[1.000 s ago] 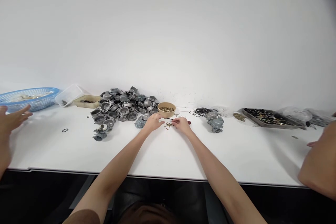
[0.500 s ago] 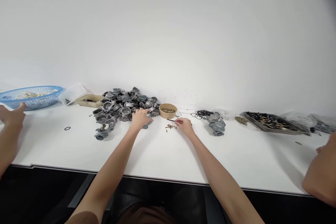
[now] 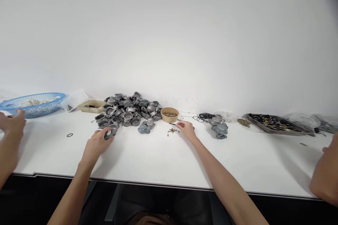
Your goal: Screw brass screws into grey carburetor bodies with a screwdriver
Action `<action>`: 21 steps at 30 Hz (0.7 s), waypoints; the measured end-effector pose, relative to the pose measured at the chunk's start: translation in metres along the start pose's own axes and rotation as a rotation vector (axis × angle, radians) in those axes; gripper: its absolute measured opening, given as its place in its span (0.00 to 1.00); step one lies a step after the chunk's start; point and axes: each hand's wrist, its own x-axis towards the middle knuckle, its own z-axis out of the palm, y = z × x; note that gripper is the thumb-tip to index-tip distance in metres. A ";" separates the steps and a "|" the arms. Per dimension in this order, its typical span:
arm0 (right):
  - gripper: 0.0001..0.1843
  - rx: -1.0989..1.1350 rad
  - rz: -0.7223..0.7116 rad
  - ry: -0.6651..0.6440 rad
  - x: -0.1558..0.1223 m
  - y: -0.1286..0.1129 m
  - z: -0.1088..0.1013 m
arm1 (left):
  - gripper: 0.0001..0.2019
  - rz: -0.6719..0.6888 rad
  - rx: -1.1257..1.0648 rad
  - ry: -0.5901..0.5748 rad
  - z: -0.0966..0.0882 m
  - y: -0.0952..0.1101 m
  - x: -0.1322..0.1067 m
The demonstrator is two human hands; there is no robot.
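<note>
My left hand (image 3: 97, 143) is closed around a grey metal housing (image 3: 110, 133) with a white part inside, at the front left of a pile of similar housings (image 3: 128, 112). In my right hand (image 3: 186, 129) a thin black rod-like tool (image 3: 172, 124) is pinched, its tip pointing left, just in front of a paper bowl (image 3: 170, 110) of small brass-coloured screws. A few loose screws (image 3: 172, 130) lie on the table below that tip. Between my hands sits a closed grey assembly (image 3: 145, 127), apart from both.
Another grey assembly (image 3: 219, 128) stands to the right near black rubber rings (image 3: 204, 117). Farther right is a dark tray (image 3: 274, 132) of parts. On the left are a blue basket (image 3: 39, 112), a beige tray (image 3: 91, 109) and co-workers' hands (image 3: 12, 124) at both edges.
My left hand has moved left and toward me from beside the pile's right end, and now grips the housing with the white part. The right hand stays nearly in place with the tool.
</note>
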 end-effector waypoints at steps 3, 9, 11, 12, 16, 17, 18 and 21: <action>0.11 -0.010 -0.018 0.009 0.000 0.000 0.000 | 0.20 0.095 -0.051 -0.004 0.003 0.010 0.006; 0.11 0.003 0.000 -0.024 -0.002 -0.001 0.002 | 0.21 0.605 -0.404 -0.386 0.017 0.096 0.012; 0.11 0.001 0.003 -0.023 -0.003 -0.001 0.002 | 0.22 0.840 -0.427 -0.498 0.023 0.134 0.017; 0.10 0.001 0.005 -0.021 -0.004 -0.001 0.001 | 0.22 0.930 -0.431 -0.549 0.027 0.153 0.019; 0.08 -0.040 0.037 -0.008 -0.005 -0.002 -0.002 | 0.24 1.155 -0.485 -0.691 0.041 0.211 0.023; 0.08 -0.052 0.042 -0.007 -0.005 -0.002 -0.003 | 0.23 1.188 -0.510 -0.700 0.045 0.219 0.023; 0.08 -0.060 0.043 -0.009 -0.005 -0.002 -0.004 | 0.22 1.203 -0.536 -0.701 0.050 0.224 0.022; 0.07 -0.062 0.061 -0.026 -0.004 0.001 -0.003 | 0.21 1.176 -0.589 -0.677 0.064 0.229 0.019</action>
